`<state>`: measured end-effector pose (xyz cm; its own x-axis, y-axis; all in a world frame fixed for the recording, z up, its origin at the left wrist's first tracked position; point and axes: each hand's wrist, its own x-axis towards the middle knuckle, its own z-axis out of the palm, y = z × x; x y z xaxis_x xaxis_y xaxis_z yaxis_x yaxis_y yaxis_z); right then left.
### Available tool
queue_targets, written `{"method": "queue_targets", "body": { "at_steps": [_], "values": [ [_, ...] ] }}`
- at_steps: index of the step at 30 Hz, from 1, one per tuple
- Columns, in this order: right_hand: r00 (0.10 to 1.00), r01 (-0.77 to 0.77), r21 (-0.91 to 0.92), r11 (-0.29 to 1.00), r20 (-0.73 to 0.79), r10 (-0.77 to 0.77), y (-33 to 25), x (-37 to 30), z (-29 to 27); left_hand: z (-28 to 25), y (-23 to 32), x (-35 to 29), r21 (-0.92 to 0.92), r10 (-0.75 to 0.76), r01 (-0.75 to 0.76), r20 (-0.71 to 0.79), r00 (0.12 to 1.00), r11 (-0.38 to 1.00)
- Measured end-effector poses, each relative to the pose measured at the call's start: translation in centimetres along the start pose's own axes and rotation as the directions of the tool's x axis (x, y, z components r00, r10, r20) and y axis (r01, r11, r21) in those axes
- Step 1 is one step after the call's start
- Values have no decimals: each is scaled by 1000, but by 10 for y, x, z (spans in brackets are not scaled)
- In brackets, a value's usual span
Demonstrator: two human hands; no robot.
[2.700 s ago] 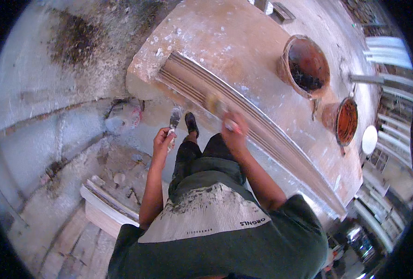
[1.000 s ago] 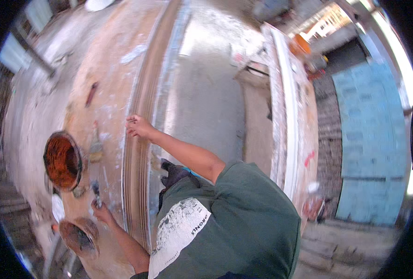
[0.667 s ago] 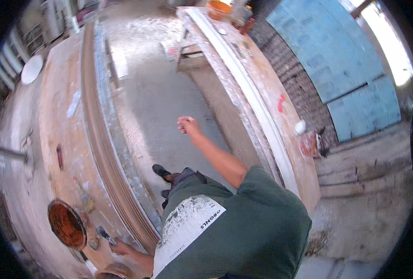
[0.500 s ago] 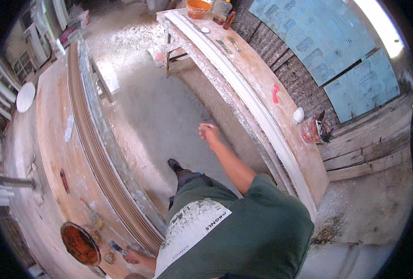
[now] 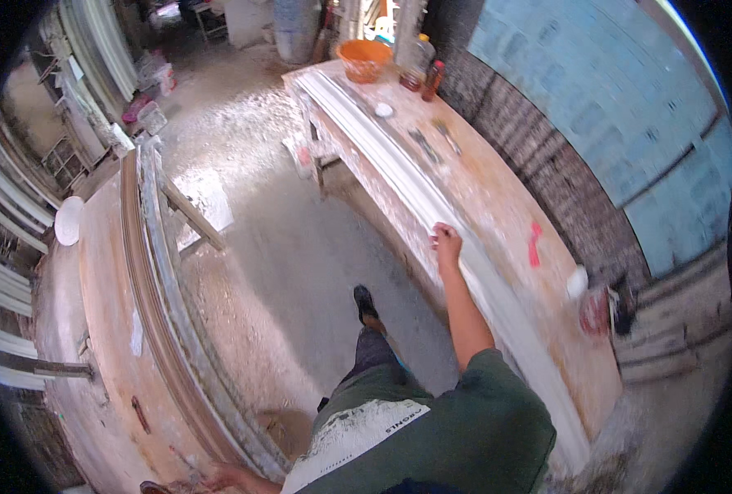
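My right hand is closed, its fingers curled, with nothing visible in it. It appears over the near edge of a long white moulding on the right-hand table; whether it touches is unclear. Low in the picture, my left hand is smeared by motion above the left-hand table. Its fingers are hard to make out, and so is anything in them. Close by it, the dark reddish rim of a bowl is cut off by the lower edge. A long brown ribbed moulding lies along that table.
The right-hand table carries an orange basin, bottles, several small tools, a pink strip and a reddish pot. Grey floor runs between the tables. A dark-handled tool lies on the left.
My right hand has gone from over the floor to over the white moulding. The view has shifted, so the bowl and my left hand sit lower, the bowl mostly out of view.
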<state>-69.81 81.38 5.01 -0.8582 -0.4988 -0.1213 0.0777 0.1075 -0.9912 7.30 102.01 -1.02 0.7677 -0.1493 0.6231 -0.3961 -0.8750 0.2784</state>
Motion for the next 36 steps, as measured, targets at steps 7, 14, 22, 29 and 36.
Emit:
{"method": "queue_targets", "body": {
  "at_steps": [7,14,22,29,36],
  "values": [
    [907,305,-667,679,-12,-420,27,346,24,7,240,-95,-495,145,54,355,924,867],
    [965,58,-969,239,-7,-261,34,447,45,-60,458,-190,-383,476,769,871,117,512],
    [980,-161,-985,63,-167,-105,-3,456,57,-43,651,-231,-517,768,590,555,-320,620],
    [947,-242,-824,512,-315,-59,-78,418,139,86,854,-196,-137,699,910,687,-198,391],
    [924,121,-681,722,-189,-333,-179,427,238,89,990,-184,-259,710,884,696,-109,389]
  ]
}}
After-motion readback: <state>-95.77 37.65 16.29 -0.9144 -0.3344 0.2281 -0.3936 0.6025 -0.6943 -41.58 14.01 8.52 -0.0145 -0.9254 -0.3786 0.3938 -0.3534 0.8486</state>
